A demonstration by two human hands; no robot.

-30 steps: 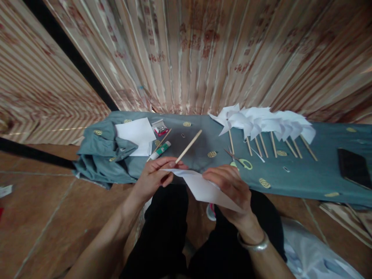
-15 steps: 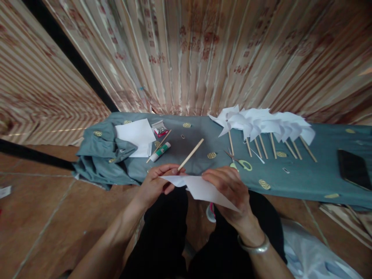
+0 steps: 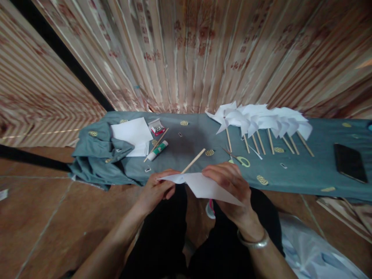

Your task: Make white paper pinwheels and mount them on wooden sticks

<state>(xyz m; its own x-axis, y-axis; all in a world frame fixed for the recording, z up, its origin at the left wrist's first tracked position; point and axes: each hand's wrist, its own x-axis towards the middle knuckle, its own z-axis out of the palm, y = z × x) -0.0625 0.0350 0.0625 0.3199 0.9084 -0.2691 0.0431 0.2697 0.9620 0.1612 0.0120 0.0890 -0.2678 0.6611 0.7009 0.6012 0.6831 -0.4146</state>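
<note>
While my left fingers (image 3: 167,190) pinch one end of the white paper (image 3: 200,186), my right fingers (image 3: 217,173) are curled closed on its other side. Wooden stick (image 3: 194,160) juts away from me behind the paper, between both; lower end hidden, can't tell if left fingers grip it too. Glue stick (image 3: 157,150) lies beyond left fingers, scissors (image 3: 235,156) just beyond right, pinwheels (image 3: 261,119) farther out, all on table (image 3: 192,137).

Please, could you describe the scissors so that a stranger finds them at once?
On the grey-green cloth, find the row of white paper pinwheels. In front of its left end, beyond the person's right hand, lie the scissors. Their looped green handles set them apart from the straight wooden sticks.
</note>
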